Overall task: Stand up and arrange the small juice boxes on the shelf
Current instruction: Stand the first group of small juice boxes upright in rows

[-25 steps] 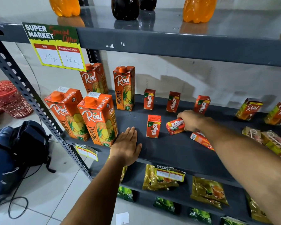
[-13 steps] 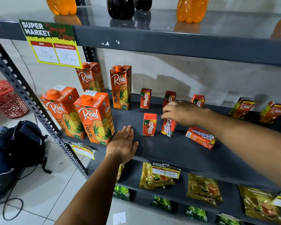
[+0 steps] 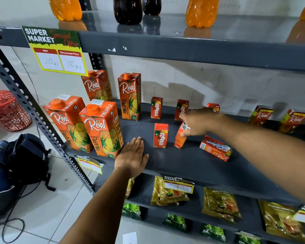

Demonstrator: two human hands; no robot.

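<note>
Small orange Maaza juice boxes stand on the grey middle shelf (image 3: 183,166). Two are upright in the back row (image 3: 156,108) (image 3: 181,108), and a third (image 3: 213,106) is partly hidden behind my right hand (image 3: 201,122). Another stands upright nearer the front (image 3: 161,135). My right hand pinches the top of a tilted Maaza box (image 3: 180,138) between thumb and fingers. One more Maaza box (image 3: 216,148) lies flat to the right. My left hand (image 3: 132,155) rests flat on the shelf's front, fingers apart, holding nothing. Two small Real boxes (image 3: 260,115) (image 3: 293,120) stand far right.
Large Real pineapple cartons (image 3: 102,127) (image 3: 69,124) (image 3: 129,95) (image 3: 97,85) fill the shelf's left end. Bottles (image 3: 201,11) stand on the upper shelf, with a price sign (image 3: 55,50) on its edge. Packets (image 3: 167,192) lie below. A backpack (image 3: 16,164) and red basket (image 3: 5,110) sit on the floor at left.
My right hand lifted a lying Maaza box and brought it left beside the upright front box; it now leans tilted under my fingers. My left hand stayed flat on the shelf.
</note>
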